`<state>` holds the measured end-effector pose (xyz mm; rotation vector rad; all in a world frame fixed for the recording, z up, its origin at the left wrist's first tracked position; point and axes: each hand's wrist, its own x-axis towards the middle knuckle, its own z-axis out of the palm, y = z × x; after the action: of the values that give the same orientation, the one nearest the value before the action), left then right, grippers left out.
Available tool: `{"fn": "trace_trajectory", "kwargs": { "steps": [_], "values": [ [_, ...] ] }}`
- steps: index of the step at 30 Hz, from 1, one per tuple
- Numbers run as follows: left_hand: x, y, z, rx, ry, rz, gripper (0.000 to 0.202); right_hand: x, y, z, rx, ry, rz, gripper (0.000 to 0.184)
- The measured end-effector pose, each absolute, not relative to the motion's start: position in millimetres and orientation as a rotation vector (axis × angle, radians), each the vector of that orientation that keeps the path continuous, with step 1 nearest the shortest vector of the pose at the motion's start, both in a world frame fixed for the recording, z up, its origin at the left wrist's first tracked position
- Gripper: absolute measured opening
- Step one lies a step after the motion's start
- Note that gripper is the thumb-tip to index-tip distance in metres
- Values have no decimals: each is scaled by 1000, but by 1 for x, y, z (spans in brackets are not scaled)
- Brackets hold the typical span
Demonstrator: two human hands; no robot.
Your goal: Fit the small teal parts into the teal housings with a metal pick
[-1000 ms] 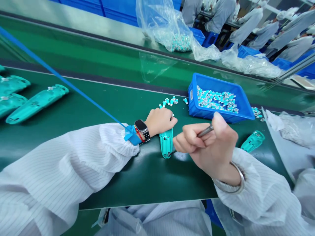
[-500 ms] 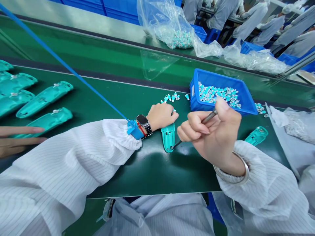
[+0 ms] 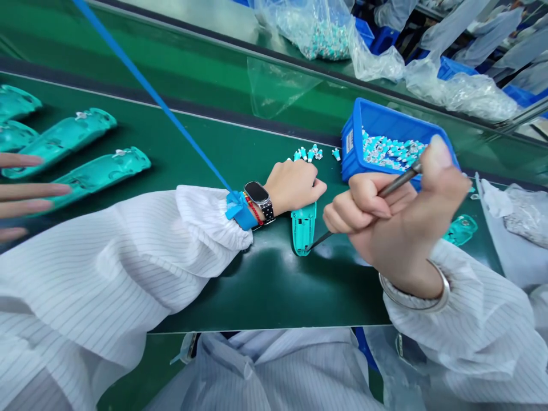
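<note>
My left hand [image 3: 291,185] is closed over the upper end of a teal plastic housing [image 3: 303,231], pressing it to the green work surface. Its fingertips are hidden behind the back of the hand. In my right fist is a slim grey metal rod-like tool [image 3: 400,181], with the thumb raised near its top end. The tool's dark thin tip touches, or nearly touches, the right side of the housing's rounded lower end. Several small teal-and-white parts [image 3: 309,153] lie just beyond my left hand.
A blue bin [image 3: 351,149] of small parts stands behind my right hand. Teal housings [image 3: 98,174] lie at left, under another person's hand [image 3: 32,191]. Another housing [image 3: 461,229] lies at right near plastic bags [image 3: 528,214]. A blue wrist cord [image 3: 158,97] crosses the view.
The view has shifted, so the bench sits higher and further right. My right thumb has lifted and the tool leans differently, its tip still by the housing's lower end. The other person's fingers have spread.
</note>
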<state>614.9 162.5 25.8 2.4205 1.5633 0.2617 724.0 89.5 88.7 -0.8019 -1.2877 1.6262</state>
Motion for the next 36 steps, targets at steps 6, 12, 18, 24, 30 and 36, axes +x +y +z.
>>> {"fn": "trace_trajectory", "kwargs": {
  "steps": [6, 12, 18, 24, 30, 36],
  "values": [
    [604, 167, 16, 2354, 1498, 241, 42, 736, 110, 95, -739, -1279, 1654, 61],
    [589, 181, 18, 2173, 1298, 207, 41, 754, 155, 83, -1179, -1684, 1101, 54],
    [586, 185, 21, 1864, 1075, 200, 36, 751, 176, 22, -1680, -2244, 567, 21],
    [588, 183, 21, 1806, 1102, 216, 30, 748, 178, 10, -1664, -2269, 571, 16],
    [583, 182, 28, 1675, 994, 249, 36, 752, 178, 24, -1648, -2190, 594, 5],
    [579, 179, 32, 1407, 764, 272, 30, 772, 165, 70, -1506, -2087, 892, 9]
  ]
}}
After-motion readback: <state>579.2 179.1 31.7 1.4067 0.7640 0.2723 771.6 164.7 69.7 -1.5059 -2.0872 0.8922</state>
